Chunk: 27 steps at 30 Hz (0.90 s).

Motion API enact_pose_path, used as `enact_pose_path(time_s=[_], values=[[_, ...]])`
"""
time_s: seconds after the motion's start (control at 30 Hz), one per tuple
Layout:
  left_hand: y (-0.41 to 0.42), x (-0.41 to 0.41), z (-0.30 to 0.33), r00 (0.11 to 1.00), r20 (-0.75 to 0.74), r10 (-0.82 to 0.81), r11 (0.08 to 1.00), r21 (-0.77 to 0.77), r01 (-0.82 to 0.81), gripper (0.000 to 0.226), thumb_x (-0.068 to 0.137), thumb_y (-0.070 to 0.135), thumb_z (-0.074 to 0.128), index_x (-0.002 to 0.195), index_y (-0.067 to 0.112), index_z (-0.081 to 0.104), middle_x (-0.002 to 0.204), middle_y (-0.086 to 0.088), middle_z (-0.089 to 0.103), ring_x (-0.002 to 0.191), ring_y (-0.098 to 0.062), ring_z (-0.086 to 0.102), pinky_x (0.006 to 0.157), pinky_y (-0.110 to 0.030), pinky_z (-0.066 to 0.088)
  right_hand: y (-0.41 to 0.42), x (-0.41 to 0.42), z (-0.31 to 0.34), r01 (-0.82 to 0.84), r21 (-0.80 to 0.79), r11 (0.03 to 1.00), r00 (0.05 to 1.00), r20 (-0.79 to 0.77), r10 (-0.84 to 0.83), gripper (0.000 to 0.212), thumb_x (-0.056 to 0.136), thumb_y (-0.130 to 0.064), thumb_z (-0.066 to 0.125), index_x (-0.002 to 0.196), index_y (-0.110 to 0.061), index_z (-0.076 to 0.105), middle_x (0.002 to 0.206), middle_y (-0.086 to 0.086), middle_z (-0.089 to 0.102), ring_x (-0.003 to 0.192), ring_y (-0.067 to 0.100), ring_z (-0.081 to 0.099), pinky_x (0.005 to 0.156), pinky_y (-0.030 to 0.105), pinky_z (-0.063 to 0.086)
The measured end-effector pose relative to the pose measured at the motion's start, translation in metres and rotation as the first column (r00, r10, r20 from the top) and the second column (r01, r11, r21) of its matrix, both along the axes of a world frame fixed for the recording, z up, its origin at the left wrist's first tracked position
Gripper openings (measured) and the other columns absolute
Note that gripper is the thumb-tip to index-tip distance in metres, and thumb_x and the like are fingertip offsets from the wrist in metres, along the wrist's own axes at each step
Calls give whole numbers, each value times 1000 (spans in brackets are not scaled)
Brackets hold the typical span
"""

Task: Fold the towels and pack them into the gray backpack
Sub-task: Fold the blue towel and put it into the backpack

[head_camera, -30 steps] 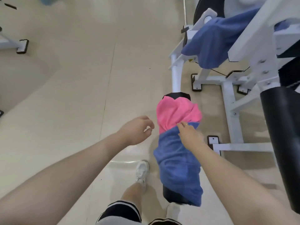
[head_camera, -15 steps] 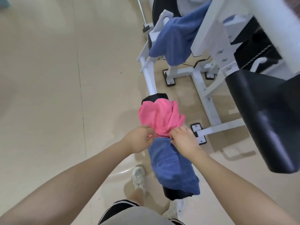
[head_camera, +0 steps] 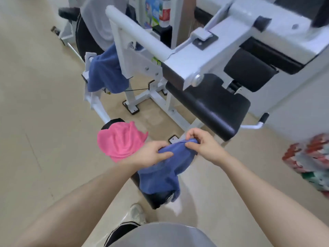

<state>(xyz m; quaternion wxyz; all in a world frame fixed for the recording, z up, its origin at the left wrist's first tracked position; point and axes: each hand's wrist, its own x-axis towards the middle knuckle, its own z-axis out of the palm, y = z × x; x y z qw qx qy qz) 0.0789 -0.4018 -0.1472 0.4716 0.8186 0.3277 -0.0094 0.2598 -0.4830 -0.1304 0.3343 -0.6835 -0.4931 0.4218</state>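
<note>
Since a moment ago both hands have moved from the pink towel (head_camera: 122,141) to the top edge of the blue towel (head_camera: 167,168) draped on the black roller pad (head_camera: 154,200), so lifting it off for folding seems next. The left hand (head_camera: 151,154) grips the cloth; the right hand (head_camera: 201,143) pinches its edge. No gray backpack is visible.

We've got a white exercise machine (head_camera: 187,66) dominating the floor (head_camera: 35,104), its black seat pad (head_camera: 210,106) jutting forward. Right of the machine, a blurred red-and-green bag (head_camera: 309,161); behind it, bottles (head_camera: 164,13).
</note>
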Motion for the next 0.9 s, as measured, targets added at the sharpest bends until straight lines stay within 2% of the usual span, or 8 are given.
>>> enact_pose_path(time_s=[0.17,0.33,0.47,0.57,0.63,0.7,0.77,0.9], values=[[-66,88,17,995,104,11,998,-59,-5,31,90,27,57,72,2,50,65,-3,42,57,-7,36,55,-19,30,-98,89,19,270,98,958,962,23,-274,27,83,2,56,70,-21,50,64,-6,48,50,-2,43,46,9,35],[-151,203,51,975,173,138,951,-298,-81,35,92,27,53,59,20,44,53,6,39,46,-6,35,45,-15,30,-195,179,32,548,186,816,815,104,-571,17,86,-4,53,79,-20,51,73,-9,48,63,4,42,56,11,36],[-206,297,73,924,135,357,787,-577,-219,28,91,23,53,63,17,56,59,1,57,56,-14,53,58,-22,46,-256,232,44,607,240,757,723,230,-652,27,89,-7,54,114,-14,52,112,-7,44,102,7,41,74,7,33],[-241,359,84,901,49,432,567,-791,-229,19,91,19,49,75,12,57,73,-3,57,69,-18,55,78,-30,48,-303,251,49,644,262,719,724,95,-684,19,88,-12,57,103,-22,50,112,-2,49,88,4,49,75,7,39],[-267,399,89,889,81,450,521,-833,-188,31,93,7,39,64,13,45,55,0,48,50,-12,48,61,-23,43,-331,259,45,660,233,714,739,-35,-672,25,82,-21,65,100,-26,49,112,-1,53,87,1,52,78,7,40],[-296,436,96,898,94,429,557,-810,-182,36,96,1,36,61,12,41,37,2,46,32,-8,45,48,-21,39,-354,270,36,651,196,733,748,-1,-664,44,69,-35,71,106,-30,49,115,-7,55,98,3,54,87,14,42],[-320,467,99,897,102,429,537,-828,-163,33,96,1,38,65,10,43,45,-2,49,28,-6,44,39,-17,39,-369,288,25,688,148,711,706,88,-702,57,68,-35,74,118,-25,49,116,-10,56,103,4,52,87,20,43],[-349,533,97,915,76,397,451,-884,-122,29,96,4,42,69,7,49,47,-3,50,30,-7,49,35,-13,41,-388,343,9,889,169,426,410,124,-904,17,86,-11,55,102,-9,59,97,6,65,87,18,54,70,28,42]])
